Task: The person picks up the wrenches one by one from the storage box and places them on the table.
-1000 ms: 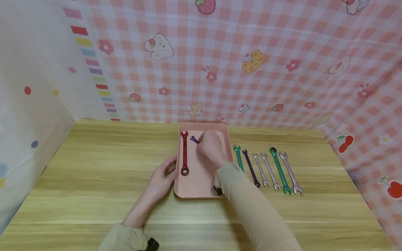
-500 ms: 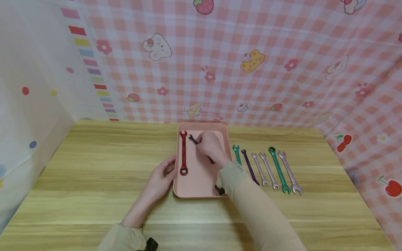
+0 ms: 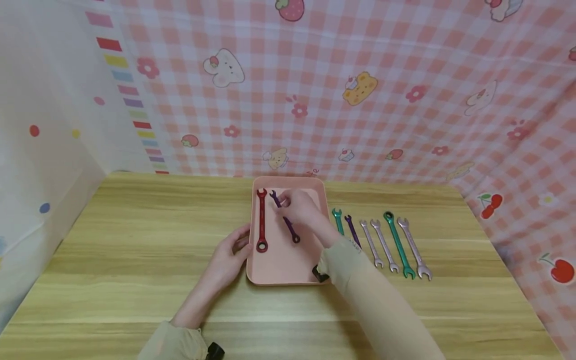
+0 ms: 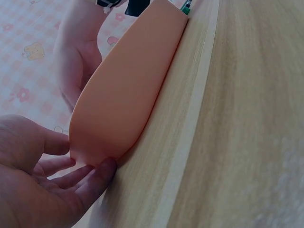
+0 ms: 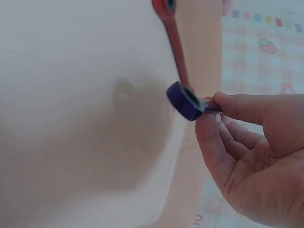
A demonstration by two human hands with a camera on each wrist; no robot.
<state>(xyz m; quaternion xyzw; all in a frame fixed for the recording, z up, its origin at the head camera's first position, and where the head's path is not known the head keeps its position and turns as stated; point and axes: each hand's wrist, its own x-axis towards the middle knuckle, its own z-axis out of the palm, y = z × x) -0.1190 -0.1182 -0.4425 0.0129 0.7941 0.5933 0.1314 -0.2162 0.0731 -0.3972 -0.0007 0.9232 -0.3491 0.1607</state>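
My right hand (image 3: 302, 206) pinches a purple ratchet wrench (image 3: 288, 223) between thumb and fingertips, over the pink tray (image 3: 272, 270). The wrench slants, its jawed end far left and its ring end (image 5: 184, 100) nearer me. In the right wrist view a shadow falls on the tray floor beside it. A red ratchet wrench (image 3: 262, 220) lies along the tray's left side. My left hand (image 3: 228, 259) rests on the table side of the tray, its fingertips touching the outer wall (image 4: 118, 95) near a corner in the left wrist view.
Right of the tray, several wrenches lie in a row on the wooden table (image 3: 148, 240): a green one (image 3: 338, 222), a second purple one (image 3: 353, 231) partly behind my right sleeve, silver ones (image 3: 414, 247) and a green ratchet wrench (image 3: 399, 245). A checked cloth (image 3: 252, 110) hangs behind.
The purple wrench has turned steeper, its ring end swinging left and toward me into plain sight. My right wrist has shifted a little right. The left hand stays at the tray wall.
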